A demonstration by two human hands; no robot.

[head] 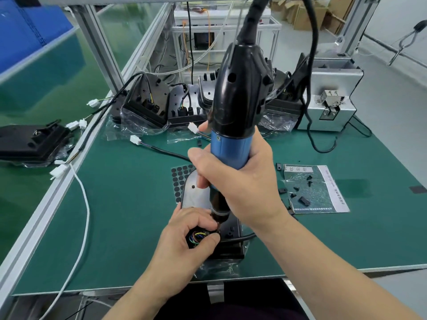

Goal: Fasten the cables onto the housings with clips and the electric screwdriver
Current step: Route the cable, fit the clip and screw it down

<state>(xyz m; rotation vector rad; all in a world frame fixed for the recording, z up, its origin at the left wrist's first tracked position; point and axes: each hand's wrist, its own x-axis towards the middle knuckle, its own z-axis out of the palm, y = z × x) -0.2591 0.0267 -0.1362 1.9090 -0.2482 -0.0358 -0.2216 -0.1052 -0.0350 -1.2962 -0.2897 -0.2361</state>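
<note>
Electric screwdriver [233, 125], gripped by right fingers [203, 181], is bearing down on the near housing [231, 248] while left fingers [209, 240] are pinching its cable [196, 236]; back-row housings [147, 105] look undone, I'm guessing.

Bag lbl [300, 169]: "吹尘"; rest illegible.

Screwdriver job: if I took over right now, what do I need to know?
Right hand grips the electric screwdriver, upright, tip down on the near housing.
Left hand pinches the coloured wires beside the tip; the black cable leaves to the right.
Loose clips lie on a plastic bag to the right.
More housings with cables stand at the back of the table.
Done: cannot tell whether this screw is seated.
Left: finish it, then check the other housings.
</note>
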